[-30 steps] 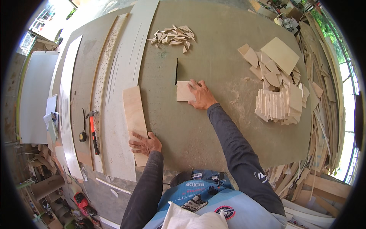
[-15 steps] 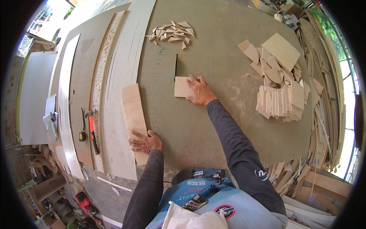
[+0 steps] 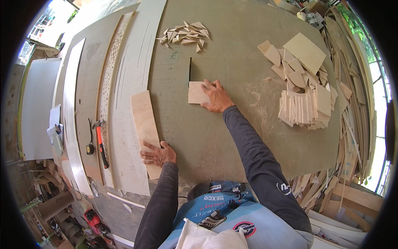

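My right hand (image 3: 217, 96) grips a small rectangular plywood piece (image 3: 196, 92), thumb at its near side and fingertips over its far edge. The piece lies flat on the brownish work surface. Its far left corner meets the near end of a thin dark upright saw blade (image 3: 190, 71), or the slot around it; I cannot tell how far they overlap. My left hand (image 3: 159, 154) rests flat, fingers spread, on the near end of a long plywood strip (image 3: 145, 114). That strip lies partly across the edge of a long white board (image 3: 128, 99).
Small pointed offcuts (image 3: 184, 33) lie beyond the blade. At right are loose curved plywood pieces (image 3: 294, 70) and a row of thin pieces (image 3: 302, 108) on edge. A hammer (image 3: 100, 143) and tape measure (image 3: 90, 148) lie at left. Scrap boards (image 3: 352, 99) crowd the right side.
The view has shifted slightly. My right hand and the small plywood piece have crept a little forward at the blade's near end. My left hand stays on the strip.
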A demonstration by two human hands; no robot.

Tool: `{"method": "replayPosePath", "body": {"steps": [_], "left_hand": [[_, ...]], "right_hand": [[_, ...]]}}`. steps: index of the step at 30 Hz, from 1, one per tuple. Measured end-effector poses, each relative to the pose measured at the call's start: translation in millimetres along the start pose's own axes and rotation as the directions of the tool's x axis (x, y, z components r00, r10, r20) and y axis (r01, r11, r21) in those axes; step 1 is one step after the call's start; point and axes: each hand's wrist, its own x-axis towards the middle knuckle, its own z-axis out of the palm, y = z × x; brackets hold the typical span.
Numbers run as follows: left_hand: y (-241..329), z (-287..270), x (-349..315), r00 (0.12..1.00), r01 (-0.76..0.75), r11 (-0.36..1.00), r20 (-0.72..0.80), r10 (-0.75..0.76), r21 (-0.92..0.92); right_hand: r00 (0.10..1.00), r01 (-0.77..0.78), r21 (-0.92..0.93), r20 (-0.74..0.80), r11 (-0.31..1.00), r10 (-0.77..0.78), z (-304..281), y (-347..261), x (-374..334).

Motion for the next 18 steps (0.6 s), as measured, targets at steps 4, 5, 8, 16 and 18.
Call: {"method": "replayPosePath", "body": {"steps": [4, 5, 8, 16, 18], "left_hand": [[-1.9, 3.7, 1.0, 1.000, 0.001, 1.000, -0.008, -0.001, -0.016], [-2.5, 4.0, 1.2, 1.000, 0.001, 1.000, -0.007, -0.001, -0.016], [-1.6, 3.8, 1.0, 1.000, -0.002, 1.000, -0.004, 0.002, -0.016], [-3.9, 8.6, 2.3, 1.000, -0.007, 1.000, -0.023, 0.007, -0.024], [-2.7, 5.3, 1.3, 1.000, -0.006, 0.999, -0.014, 0.005, -0.032]], "right_hand": [[1.000, -0.007, -0.008, 0.002, 1.000, 0.007, -0.7, -0.9, 0.2], [1.000, -0.010, 0.003, 0.015, 1.000, 0.010, -2.6, -2.3, 0.6], [0.999, -0.021, 0.007, 0.029, 1.000, 0.020, -4.4, -2.3, 1.0], [0.999, -0.041, -0.015, 0.034, 0.999, 0.041, -4.3, -4.2, 3.4], [0.998, -0.050, 0.011, 0.029, 0.999, 0.050, -5.1, -5.1, 3.0]]}}
